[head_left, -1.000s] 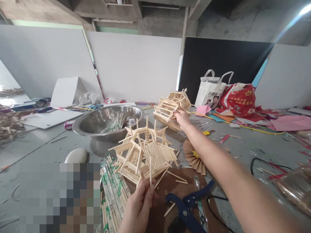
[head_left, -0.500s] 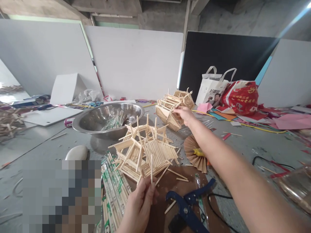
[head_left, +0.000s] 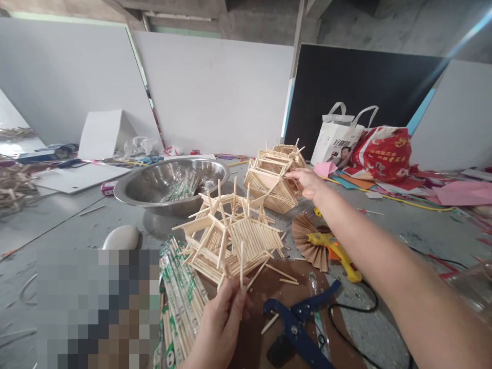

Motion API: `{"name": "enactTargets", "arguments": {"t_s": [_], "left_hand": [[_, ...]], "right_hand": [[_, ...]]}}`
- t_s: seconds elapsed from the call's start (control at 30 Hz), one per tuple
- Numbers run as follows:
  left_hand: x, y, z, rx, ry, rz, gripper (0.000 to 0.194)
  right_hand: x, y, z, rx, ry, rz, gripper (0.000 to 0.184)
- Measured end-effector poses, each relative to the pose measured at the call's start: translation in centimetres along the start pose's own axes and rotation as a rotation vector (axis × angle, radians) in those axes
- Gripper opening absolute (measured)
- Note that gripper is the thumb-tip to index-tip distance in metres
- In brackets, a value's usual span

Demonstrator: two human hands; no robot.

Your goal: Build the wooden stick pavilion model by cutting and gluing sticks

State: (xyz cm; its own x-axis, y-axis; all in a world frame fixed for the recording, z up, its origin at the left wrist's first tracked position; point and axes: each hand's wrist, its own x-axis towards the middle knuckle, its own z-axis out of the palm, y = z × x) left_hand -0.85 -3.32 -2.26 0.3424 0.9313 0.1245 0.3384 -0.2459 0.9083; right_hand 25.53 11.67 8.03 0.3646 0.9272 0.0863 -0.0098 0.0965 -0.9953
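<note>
My left hand (head_left: 221,318) pinches a short wooden chopstick piece (head_left: 242,264) upright between thumb and fingers. Just beyond it stands a roof-like model built of chopsticks (head_left: 255,238), with posts sticking up around an open top. My right hand (head_left: 309,183) reaches far forward and grips the right side of a second chopstick model (head_left: 271,187), a boxy frame with slatted sides; its fingertips are partly hidden against the sticks. Wrapped chopsticks (head_left: 180,302) lie beside my left hand. A blue pipe cutter (head_left: 294,328) rests on the brown board (head_left: 269,287).
A steel basin (head_left: 130,197) holding wrapped chopsticks stands at the left. Under my right forearm are a yellow glue gun (head_left: 336,251) with its black cord and a pleated brown paper fan (head_left: 307,238). White and red bags (head_left: 384,154) stand at the back right among paper scraps.
My right hand has shifted right, and the far model has turned, showing more of its slatted side. The glue gun is now more exposed. My left hand stays nearly still with the chopstick piece.
</note>
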Motion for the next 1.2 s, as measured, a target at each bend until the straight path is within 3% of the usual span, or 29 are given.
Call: {"name": "enactTargets", "arguments": {"t_s": [0.2,0.4,0.57,0.83,1.2], "left_hand": [[0.1,0.4,0.0,-0.003,0.007,0.003,0.020],[0.0,0.1,0.0,-0.015,-0.002,-0.005,0.021],[0.1,0.2,0.0,-0.007,0.007,-0.016,0.022],[0.2,1.0,0.0,-0.006,0.069,-0.015,0.026],[0.4,0.5,0.0,-0.034,0.082,-0.002,0.027]], "right_hand": [[0.0,0.1,-0.2,0.085,-0.073,0.075,0.005],[-1.7,0.9,1.0,0.133,-0.055,0.002,0.002],[-3.7,1.0,2.7,0.158,-0.064,-0.047,0.011],[-4.4,1.8,3.5,0.196,-0.077,-0.176,0.019],[-4.9,1.1,4.1,0.216,-0.036,-0.124,0.016]]}}
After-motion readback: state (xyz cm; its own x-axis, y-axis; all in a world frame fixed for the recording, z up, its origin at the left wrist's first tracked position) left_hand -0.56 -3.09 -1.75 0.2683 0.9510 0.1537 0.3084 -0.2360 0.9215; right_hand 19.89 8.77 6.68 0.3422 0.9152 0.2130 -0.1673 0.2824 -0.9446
